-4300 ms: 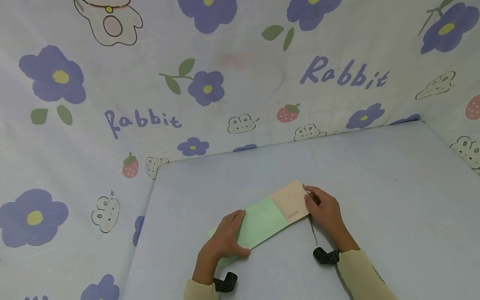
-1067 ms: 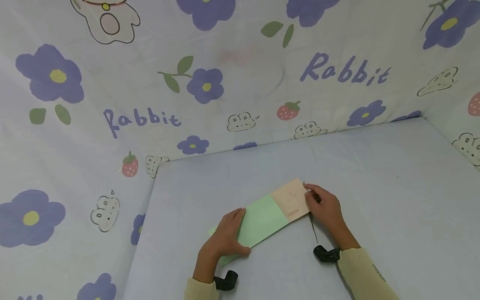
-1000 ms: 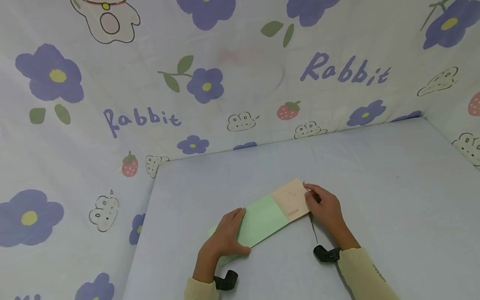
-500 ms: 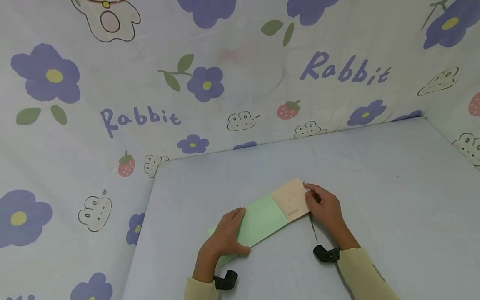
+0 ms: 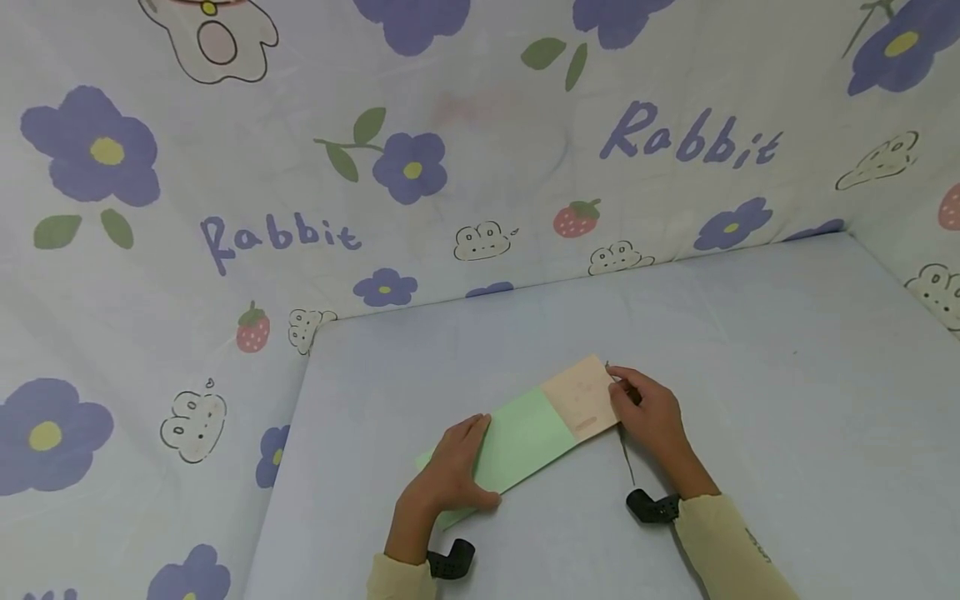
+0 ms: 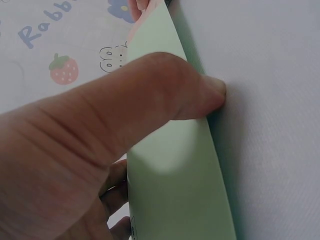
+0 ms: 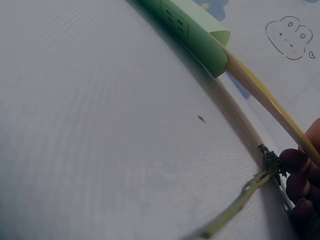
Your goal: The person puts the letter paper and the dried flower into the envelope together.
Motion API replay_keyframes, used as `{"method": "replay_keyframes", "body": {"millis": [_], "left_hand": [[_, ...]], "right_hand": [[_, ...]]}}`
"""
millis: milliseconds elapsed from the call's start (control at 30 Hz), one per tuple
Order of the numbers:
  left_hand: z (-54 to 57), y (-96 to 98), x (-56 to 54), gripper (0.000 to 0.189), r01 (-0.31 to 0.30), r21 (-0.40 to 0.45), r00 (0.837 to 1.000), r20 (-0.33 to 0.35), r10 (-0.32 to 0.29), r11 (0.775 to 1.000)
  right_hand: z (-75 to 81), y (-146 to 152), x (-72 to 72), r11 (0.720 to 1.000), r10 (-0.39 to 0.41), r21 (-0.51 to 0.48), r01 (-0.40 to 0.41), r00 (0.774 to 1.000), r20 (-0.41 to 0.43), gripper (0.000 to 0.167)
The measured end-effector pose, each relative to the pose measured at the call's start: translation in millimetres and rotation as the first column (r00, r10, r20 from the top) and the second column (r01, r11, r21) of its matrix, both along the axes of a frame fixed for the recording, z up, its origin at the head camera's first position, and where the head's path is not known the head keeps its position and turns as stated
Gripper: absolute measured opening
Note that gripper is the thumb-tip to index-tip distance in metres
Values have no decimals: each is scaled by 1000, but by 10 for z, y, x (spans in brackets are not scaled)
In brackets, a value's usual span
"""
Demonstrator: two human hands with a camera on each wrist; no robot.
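Observation:
A long green paper sleeve (image 5: 525,437) lies slantwise on the table, with a peach card (image 5: 585,396) showing at its right end. My left hand (image 5: 450,471) grips the sleeve across its width; the thumb (image 6: 200,95) lies over the near edge and the other fingers are at the far edge. At the card's outer end my right hand (image 5: 651,421) pinches the edge. A small plant sprig (image 7: 271,162) with a dark green, bushy head and pale stem is right at the right fingertips. In the right wrist view, small dark printing shows on the sleeve's side.
A pale cloth covers the table (image 5: 750,375). Behind and to the left hangs a curtain (image 5: 510,108) printed with flowers, strawberries and rabbits. Black wrist cameras (image 5: 452,560) sit at both cuffs. A tiny dark speck (image 7: 201,118) lies on the cloth.
Both hands keep their hold, with the sleeve, card and sprig in the same place. The head view has tilted very slightly, and the left curtain has shifted a little.

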State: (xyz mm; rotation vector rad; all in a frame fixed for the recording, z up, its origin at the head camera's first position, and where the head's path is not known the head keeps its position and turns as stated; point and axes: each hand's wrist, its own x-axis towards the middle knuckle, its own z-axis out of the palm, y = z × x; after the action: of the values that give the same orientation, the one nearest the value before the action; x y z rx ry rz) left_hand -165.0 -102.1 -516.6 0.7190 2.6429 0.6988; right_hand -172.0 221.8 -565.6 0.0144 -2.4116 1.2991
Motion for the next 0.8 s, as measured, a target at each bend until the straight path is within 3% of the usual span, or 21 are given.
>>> {"method": "replay_keyframes", "body": {"millis": [800], "left_hand": [[-5,-6,-3,107,-2,-8,1000,1,2,1000]], "right_hand": [[-16,6,3,1000,9,-5,-9,1000,-15,28]]}}
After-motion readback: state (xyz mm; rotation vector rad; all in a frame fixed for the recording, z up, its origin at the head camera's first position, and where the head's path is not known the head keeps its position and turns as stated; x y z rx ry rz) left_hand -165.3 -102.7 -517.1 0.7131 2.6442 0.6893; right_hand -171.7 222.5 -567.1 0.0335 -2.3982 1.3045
